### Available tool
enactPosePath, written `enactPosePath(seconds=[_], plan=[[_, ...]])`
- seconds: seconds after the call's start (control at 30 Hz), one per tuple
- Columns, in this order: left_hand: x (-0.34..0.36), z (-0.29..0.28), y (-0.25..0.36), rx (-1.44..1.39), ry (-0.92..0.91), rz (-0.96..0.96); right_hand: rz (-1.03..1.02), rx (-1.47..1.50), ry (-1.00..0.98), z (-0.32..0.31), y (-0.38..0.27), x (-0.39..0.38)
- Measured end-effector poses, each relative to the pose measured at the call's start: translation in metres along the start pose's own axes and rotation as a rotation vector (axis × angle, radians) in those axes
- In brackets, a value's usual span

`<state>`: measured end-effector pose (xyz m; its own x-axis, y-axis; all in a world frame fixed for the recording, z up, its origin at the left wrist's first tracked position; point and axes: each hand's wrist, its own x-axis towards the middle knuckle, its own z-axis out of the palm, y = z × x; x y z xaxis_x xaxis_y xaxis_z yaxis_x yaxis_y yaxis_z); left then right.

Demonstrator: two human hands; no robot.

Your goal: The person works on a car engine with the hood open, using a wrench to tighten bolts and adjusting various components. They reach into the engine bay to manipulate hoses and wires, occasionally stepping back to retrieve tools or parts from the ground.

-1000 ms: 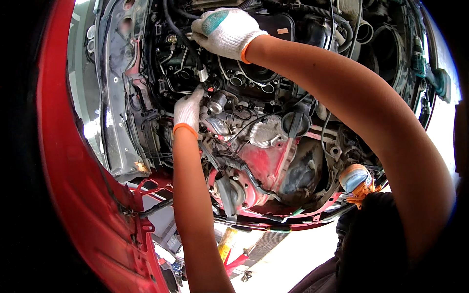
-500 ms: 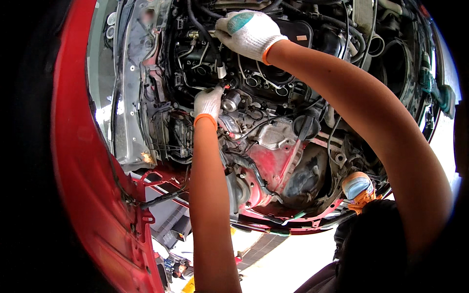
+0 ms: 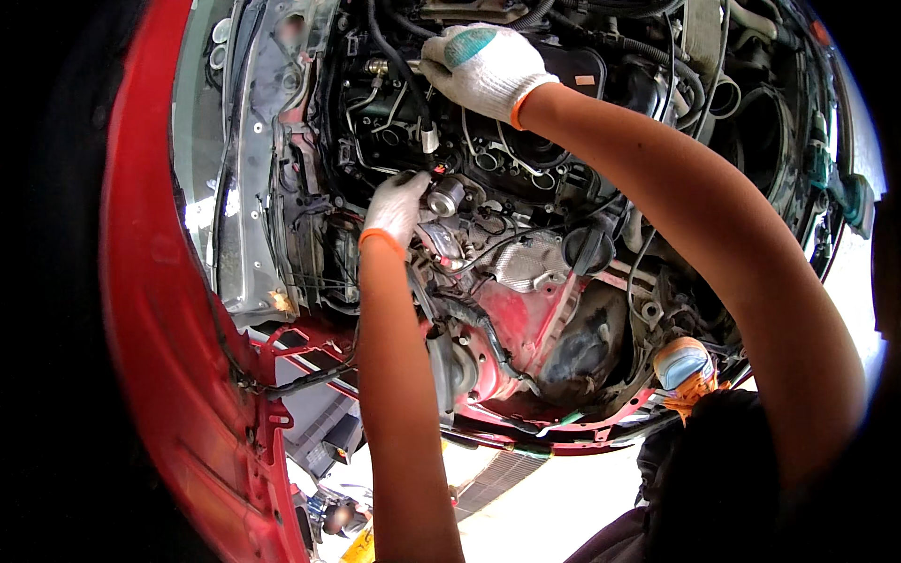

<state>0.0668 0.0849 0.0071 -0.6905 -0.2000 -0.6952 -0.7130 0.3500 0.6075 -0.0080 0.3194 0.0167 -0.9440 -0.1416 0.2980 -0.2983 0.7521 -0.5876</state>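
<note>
Both hands wear white knit gloves with orange cuffs. My left hand [image 3: 396,202] reaches into the engine bay with its fingers closed on a small dark wire connector [image 3: 437,170] with an orange-red part. Right beside it sits a silvery metal cylinder [image 3: 446,197]. A black cable [image 3: 399,66] with a white tag [image 3: 430,142] runs down to the connector. My right hand [image 3: 483,68], with a green patch on the glove back, is curled over the far side of the engine [image 3: 511,141]. Its fingertips are near a metal fitting [image 3: 378,67]; what they hold is hidden.
Thin metal pipes [image 3: 389,117] and black hoses cross the engine. A black cap or dipstick-like part [image 3: 589,246] stands right of a ribbed metal shield [image 3: 526,267]. The red body panel [image 3: 160,328] curves along the left. A blue-and-orange shoe [image 3: 682,366] shows at lower right.
My left hand has shifted slightly left and down, its wrist tilting, with the fingertips still at the connector. The right hand stays nearly in place; the view has shifted a little.
</note>
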Motion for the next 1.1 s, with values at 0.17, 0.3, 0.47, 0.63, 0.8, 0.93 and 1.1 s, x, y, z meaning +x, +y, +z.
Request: enactPosePath(seconds=[0.17,0.3,0.47,0.63,0.8,0.93,1.1], plan=[[0.018,-0.014,-0.009,0.012,0.061,-0.088,-0.003,0.004,-0.04,0.002,-0.007,0.002],[0.01,-0.008,-0.006,-0.119,-0.164,-0.014,-0.013,-0.011,0.005,0.003,0.002,-0.001],[0.018,-0.015,-0.01,-0.203,-0.144,-0.086,0.009,-0.02,0.0,0.004,-0.002,-0.002],[0.034,-0.018,-0.017,0.248,0.025,-0.127,0.024,0.027,-0.03,0.002,-0.007,0.002],[0.015,-0.021,-0.015,-0.18,-0.121,-0.1,0.042,0.016,-0.067,0.0,-0.005,-0.001],[0.006,-0.002,0.006,0.151,-0.039,-0.085,0.041,-0.001,-0.046,0.0,-0.002,-0.001],[0.016,-0.017,-0.023,-0.156,-0.059,0.026,0.019,-0.002,-0.019,0.004,-0.001,0.0]])
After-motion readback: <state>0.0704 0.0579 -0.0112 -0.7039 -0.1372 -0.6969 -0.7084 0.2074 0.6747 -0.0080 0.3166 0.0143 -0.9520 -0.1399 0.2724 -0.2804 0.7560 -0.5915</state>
